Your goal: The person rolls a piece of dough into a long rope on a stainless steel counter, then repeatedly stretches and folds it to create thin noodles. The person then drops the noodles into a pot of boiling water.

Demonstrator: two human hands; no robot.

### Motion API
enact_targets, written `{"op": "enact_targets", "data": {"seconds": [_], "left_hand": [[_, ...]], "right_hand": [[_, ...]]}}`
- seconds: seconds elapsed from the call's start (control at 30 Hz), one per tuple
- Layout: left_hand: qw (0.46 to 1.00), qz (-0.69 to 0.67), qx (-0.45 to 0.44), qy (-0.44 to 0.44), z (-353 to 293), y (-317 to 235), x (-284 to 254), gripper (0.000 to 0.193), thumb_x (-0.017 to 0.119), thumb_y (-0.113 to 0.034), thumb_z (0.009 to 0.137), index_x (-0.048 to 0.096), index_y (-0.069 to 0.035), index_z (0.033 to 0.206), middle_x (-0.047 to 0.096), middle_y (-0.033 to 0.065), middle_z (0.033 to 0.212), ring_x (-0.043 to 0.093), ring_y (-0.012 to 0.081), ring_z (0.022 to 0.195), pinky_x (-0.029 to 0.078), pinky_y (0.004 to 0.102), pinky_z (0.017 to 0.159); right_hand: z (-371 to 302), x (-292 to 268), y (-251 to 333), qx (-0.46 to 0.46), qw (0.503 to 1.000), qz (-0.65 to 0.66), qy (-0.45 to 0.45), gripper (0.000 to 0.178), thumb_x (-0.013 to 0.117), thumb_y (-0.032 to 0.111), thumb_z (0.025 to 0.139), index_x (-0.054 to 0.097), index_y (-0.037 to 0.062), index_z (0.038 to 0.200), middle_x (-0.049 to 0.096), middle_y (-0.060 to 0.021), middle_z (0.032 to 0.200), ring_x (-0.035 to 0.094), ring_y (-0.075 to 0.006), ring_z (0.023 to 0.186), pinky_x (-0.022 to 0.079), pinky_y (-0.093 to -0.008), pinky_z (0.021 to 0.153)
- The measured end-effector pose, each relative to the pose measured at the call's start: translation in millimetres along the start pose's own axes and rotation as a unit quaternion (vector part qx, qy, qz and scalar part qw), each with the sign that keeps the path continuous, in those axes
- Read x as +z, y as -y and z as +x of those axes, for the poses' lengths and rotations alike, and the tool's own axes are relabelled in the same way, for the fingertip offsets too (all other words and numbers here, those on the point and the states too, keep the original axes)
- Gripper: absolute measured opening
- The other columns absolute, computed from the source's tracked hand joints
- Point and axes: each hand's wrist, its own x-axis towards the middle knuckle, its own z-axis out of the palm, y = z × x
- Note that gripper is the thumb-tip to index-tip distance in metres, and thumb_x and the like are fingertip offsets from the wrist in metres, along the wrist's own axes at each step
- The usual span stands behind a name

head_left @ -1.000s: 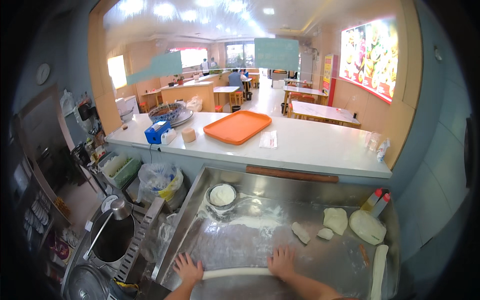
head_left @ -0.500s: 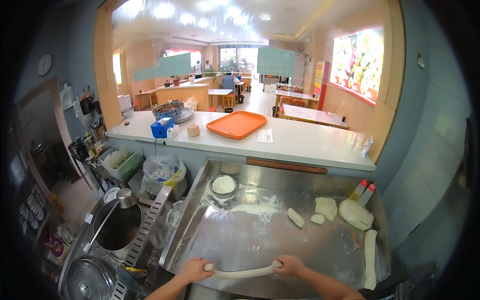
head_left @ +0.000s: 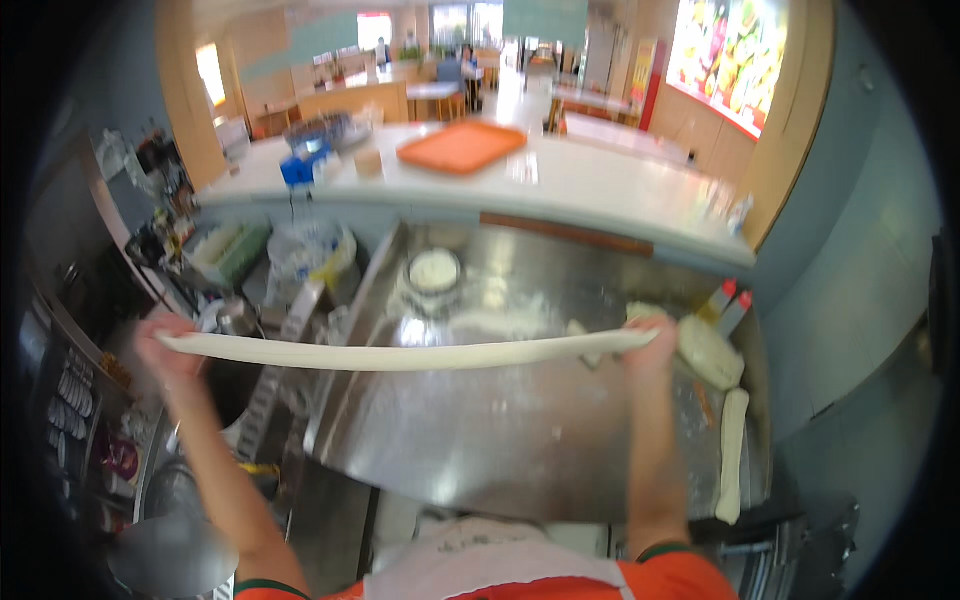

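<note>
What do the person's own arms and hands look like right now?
The left hand and right hand look ungloved, though both are blurred. The forearms are uncovered, with no watch or bracelet showing. Short orange-red sleeves end in dark green trim. A pale apron with a dark marking shows between them.

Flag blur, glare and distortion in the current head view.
Head view: left hand and right hand smeared, likely motion blur; the dough strip between them has a readable outline; orange tray soft; glare on the steel worktop; lit wall panel partly washed out; counter edge bowed by the fisheye, corners black.
</note>
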Motion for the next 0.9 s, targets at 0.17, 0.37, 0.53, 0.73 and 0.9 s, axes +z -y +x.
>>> {"op": "enact_targets", "data": {"seconds": [0.17, 0.37, 0.53, 0.73, 0.9], "left_hand": [[0.957, 0.145, 0.014, -0.25, -68.8, -312.2, -111.6, 0.022, 0.047, -0.016, 0.084, 0.039, -0.013, 0.064, 0.042, 0.0042, 0.061, 0.048, 0.0205, 0.061, 0.043, 0.033, 0.052], [0.845, 0.193, 0.074, -0.493, -106.2, -324.1, -152.1, 0.025, 0.047, -0.017, 0.086, 0.045, -0.015, 0.061, 0.045, -0.0002, 0.053, 0.045, 0.0159, 0.041, 0.043, 0.0284, 0.041], [0.873, 0.35, 0.045, -0.336, -50.7, -105.1, -93.5, 0.022, 0.049, -0.023, 0.089, 0.046, -0.01, 0.07, 0.051, 0.0049, 0.063, 0.052, 0.0179, 0.061, 0.045, 0.0299, 0.059], [0.856, 0.358, 0.134, -0.348, -169.5, 135.5, -9.7, 0.013, 0.051, -0.017, 0.087, 0.048, -0.009, 0.079, 0.05, 0.0054, 0.072, 0.055, 0.0202, 0.066, 0.049, 0.035, 0.066], [0.782, 0.414, 0.163, -0.438, -243.8, 170.6, 33.8, 0.01, 0.052, -0.011, 0.081, 0.05, -0.007, 0.09, 0.05, 0.0051, 0.074, 0.054, 0.0187, 0.063, 0.049, 0.0342, 0.064]], "right_hand": [[50.3, -64.0, 250.6, -0.174, 0.934, -0.251, -0.184, 0.017, 0.044, 0.015, 0.082, 0.037, 0.0128, 0.066, 0.04, -0.0043, 0.055, 0.043, -0.0204, 0.05, 0.037, -0.0349, 0.047], [143.4, -61.1, 444.0, -0.278, 0.841, -0.391, -0.248, 0.023, 0.05, 0.017, 0.084, 0.039, 0.0129, 0.064, 0.043, -0.0047, 0.059, 0.048, -0.0187, 0.052, 0.042, -0.0324, 0.049], [250.5, 31.7, 279.6, -0.209, 0.846, -0.49, -0.037, 0.01, 0.056, 0.013, 0.085, 0.053, 0.005, 0.081, 0.055, -0.0091, 0.069, 0.057, -0.0223, 0.061, 0.05, -0.0348, 0.058], [230.2, -31.1, -11.0, -0.138, 0.849, -0.453, 0.235, 0.009, 0.055, 0.013, 0.088, 0.058, 0.0044, 0.087, 0.062, -0.008, 0.075, 0.06, -0.0189, 0.071, 0.05, -0.0353, 0.069], [191.8, -91.2, -49.5, 0.026, 0.799, -0.595, 0.081, 0.007, 0.06, 0.012, 0.088, 0.055, 0.0082, 0.091, 0.064, -0.0062, 0.08, 0.061, -0.0175, 0.078, 0.048, -0.0321, 0.076]]}}
